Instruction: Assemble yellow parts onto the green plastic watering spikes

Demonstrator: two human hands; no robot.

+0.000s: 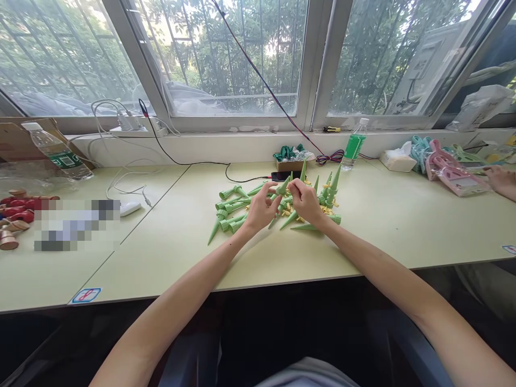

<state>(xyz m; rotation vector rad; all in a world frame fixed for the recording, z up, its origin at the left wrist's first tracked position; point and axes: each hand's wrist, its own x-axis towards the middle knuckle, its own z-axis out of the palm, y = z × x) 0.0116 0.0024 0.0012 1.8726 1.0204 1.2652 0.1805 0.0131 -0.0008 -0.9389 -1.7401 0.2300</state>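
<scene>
My left hand [261, 208] is closed around a green plastic watering spike [284, 186], whose pointed end slants up to the right. Just beside it, my right hand [307, 203] is curled in a pinch; whatever is between its fingers is hidden. Under and around both hands lies a pile of similar green cone-shaped spikes [236, 207]. Some point upward on the right side of the pile, such as a tall spike [334, 185]. Small yellow plastic pieces [299, 219] are scattered among them.
Behind the pile are a phone [281, 176] on a cable, a small box [291, 161] and a water bottle [355, 144]. Tissues [399, 157], pink plastic items [453, 169] and another person's hand [502, 180] are at right. Another bottle [60, 152] tilts at left.
</scene>
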